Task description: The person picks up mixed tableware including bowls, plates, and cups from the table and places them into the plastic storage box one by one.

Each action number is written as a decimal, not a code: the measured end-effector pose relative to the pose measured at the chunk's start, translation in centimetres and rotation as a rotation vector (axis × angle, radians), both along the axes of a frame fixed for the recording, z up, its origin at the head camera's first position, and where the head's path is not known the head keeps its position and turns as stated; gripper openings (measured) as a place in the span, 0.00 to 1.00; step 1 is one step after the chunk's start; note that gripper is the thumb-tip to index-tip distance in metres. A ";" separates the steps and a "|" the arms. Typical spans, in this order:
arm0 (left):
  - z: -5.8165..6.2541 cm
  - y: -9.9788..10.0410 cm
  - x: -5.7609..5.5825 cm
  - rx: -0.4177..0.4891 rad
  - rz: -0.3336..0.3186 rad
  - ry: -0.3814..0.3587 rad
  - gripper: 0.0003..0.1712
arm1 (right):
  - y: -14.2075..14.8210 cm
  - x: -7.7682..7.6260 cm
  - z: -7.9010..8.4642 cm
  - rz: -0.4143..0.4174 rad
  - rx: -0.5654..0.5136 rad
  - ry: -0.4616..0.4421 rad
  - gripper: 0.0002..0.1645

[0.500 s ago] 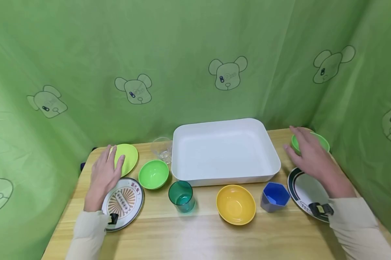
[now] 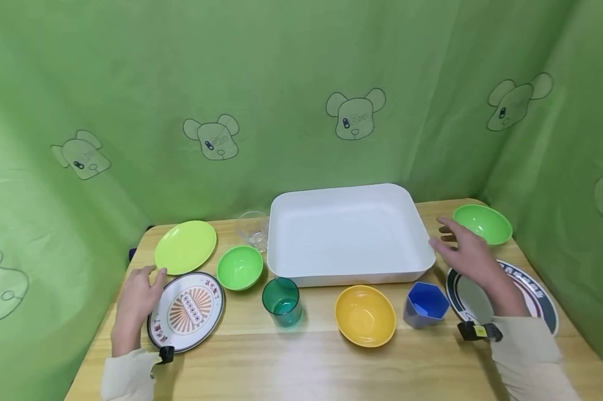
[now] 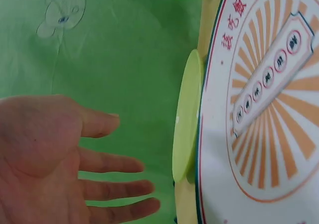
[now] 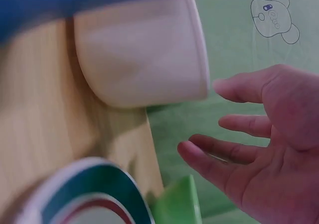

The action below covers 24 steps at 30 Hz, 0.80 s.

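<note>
My left hand (image 2: 137, 301) hovers by the left edge of a white plate with an orange sunburst print (image 2: 186, 312); its fingers are spread and nothing is in them. Just beyond lies a lime-green plate (image 2: 185, 248), seen edge-on behind the printed plate in the left wrist view. On the right, my other hand (image 2: 469, 256) is held over the table between the white tray (image 2: 349, 280) and a green bowl (image 2: 484, 224), fingers loosely spread and holding nothing. Its forearm partly hides a dark-rimmed plate (image 2: 542, 301).
A smaller green bowl (image 2: 239, 268), a clear cup (image 2: 251, 228) and a teal cup (image 2: 282, 303) stand left of or before the tray. A yellow bowl (image 2: 365, 316) and a blue hexagonal cup (image 2: 426, 305) sit in front. Green curtain (image 2: 281, 83) encloses the table's back and sides.
My left hand has drawn back toward me, uncovering the lime-green plate. My right hand has come down and left, away from the green bowl, which now shows fully.
</note>
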State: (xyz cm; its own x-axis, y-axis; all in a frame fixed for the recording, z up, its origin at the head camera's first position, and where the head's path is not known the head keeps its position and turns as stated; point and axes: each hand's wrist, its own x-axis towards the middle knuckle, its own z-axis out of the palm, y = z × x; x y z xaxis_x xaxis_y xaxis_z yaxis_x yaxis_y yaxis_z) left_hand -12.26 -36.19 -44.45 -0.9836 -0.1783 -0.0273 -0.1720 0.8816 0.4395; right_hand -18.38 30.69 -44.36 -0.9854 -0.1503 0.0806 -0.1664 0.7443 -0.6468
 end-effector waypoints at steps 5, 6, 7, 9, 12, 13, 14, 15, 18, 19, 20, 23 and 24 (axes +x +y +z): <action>-0.3 -0.7 0.6 0.061 0.027 -0.128 0.41 | -0.8 0.2 -0.8 -0.007 -0.074 -0.036 0.38; -0.3 -0.8 0.7 0.064 0.031 -0.142 0.41 | -1.0 0.2 -0.9 -0.008 -0.080 -0.033 0.37; -0.3 -0.8 0.8 0.067 0.035 -0.154 0.42 | -1.1 0.2 -1.0 -0.009 -0.084 -0.030 0.36; -0.3 -0.9 1.0 0.069 0.040 -0.171 0.42 | -1.2 0.2 -1.1 -0.012 -0.089 -0.031 0.34; -0.2 -0.8 1.1 0.076 0.031 -0.205 0.40 | -1.3 0.2 -1.0 -0.017 -0.092 -0.043 0.33; -0.2 -0.7 1.1 0.077 0.024 -0.218 0.39 | -1.2 0.2 -1.0 -0.018 -0.092 -0.050 0.33; -0.2 -0.6 1.1 0.083 0.017 -0.232 0.38 | -1.2 0.2 -1.0 -0.017 -0.093 -0.057 0.32; -0.3 -0.5 1.1 0.090 0.012 -0.243 0.37 | -1.2 0.1 -1.0 -0.017 -0.090 -0.064 0.33; -0.6 -0.2 1.0 0.116 0.004 -0.277 0.35 | -0.9 0.2 -1.0 -0.015 -0.088 -0.086 0.33; -0.8 -0.2 1.0 0.122 0.005 -0.282 0.34 | -0.9 0.2 -1.0 -0.010 -0.090 -0.086 0.33; -0.8 -0.2 0.9 0.128 0.006 -0.283 0.33 | -0.8 0.2 -1.0 -0.004 -0.090 -0.083 0.33; -1.2 -0.5 0.6 0.135 0.001 -0.286 0.31 | -0.5 0.1 -1.1 0.012 -0.093 -0.067 0.32; -1.3 -0.6 0.5 0.134 0.000 -0.286 0.31 | -0.5 0.0 -1.1 0.016 -0.094 -0.062 0.32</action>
State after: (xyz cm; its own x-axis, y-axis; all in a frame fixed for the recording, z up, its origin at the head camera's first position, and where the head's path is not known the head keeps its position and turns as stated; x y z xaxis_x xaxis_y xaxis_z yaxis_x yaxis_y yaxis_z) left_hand -11.74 -36.83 -45.77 -0.9325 -0.1538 -0.3266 -0.3053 0.8191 0.4858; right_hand -18.38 30.18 -45.44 -0.9865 -0.1603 0.0337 -0.1348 0.6776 -0.7230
